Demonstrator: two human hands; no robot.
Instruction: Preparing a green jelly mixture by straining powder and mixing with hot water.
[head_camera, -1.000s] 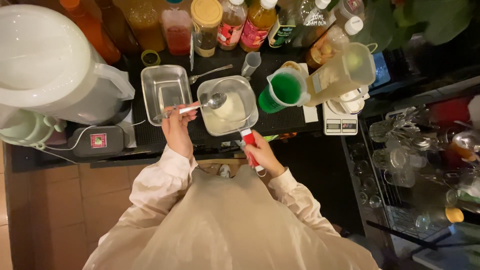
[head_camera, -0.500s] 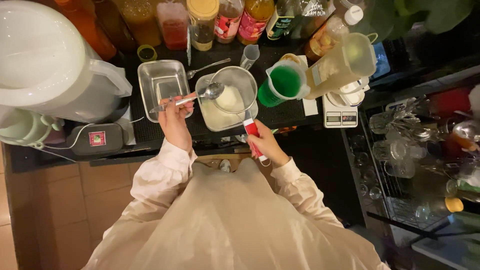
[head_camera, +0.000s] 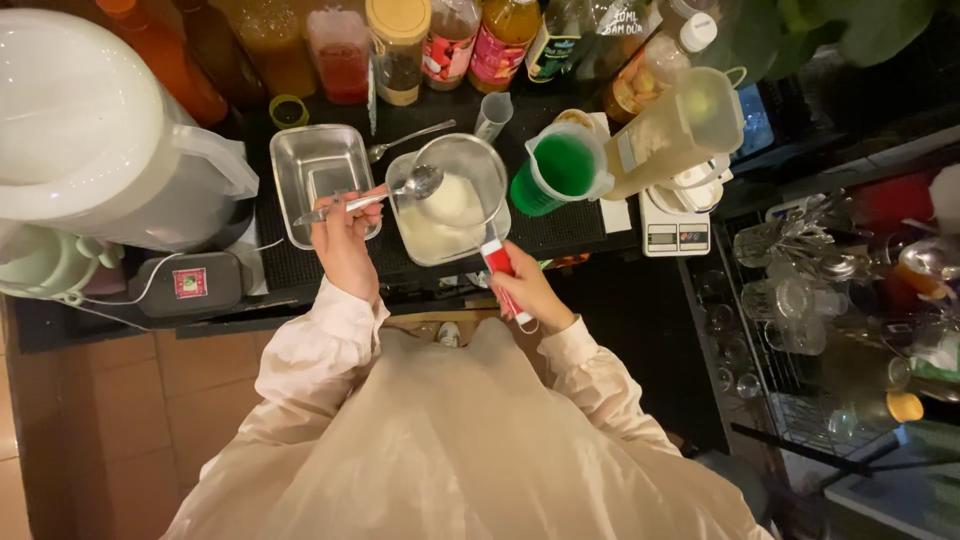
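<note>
My left hand (head_camera: 345, 240) holds a metal spoon (head_camera: 400, 189) by its handle, with the bowl of the spoon over the rim of a round sieve (head_camera: 462, 180). My right hand (head_camera: 525, 290) grips the sieve's red and white handle (head_camera: 500, 268). The sieve hangs above a square metal container (head_camera: 420, 240) of white creamy mixture on the dark counter mat. An empty rectangular steel tray (head_camera: 318, 170) lies just left of it, beneath the spoon handle.
A big white lidded bucket (head_camera: 95, 130) fills the left. A jug of green liquid (head_camera: 560, 172), a pale yellow jug (head_camera: 675, 130) on a small scale (head_camera: 670, 230), a second spoon (head_camera: 410, 138) and a row of bottles and jars stand behind. Glassware racks sit at the right.
The spoon has lifted slightly and shifted over the sieve's left rim. Both hands stay on the spoon and sieve handle; the view has tilted a little.
</note>
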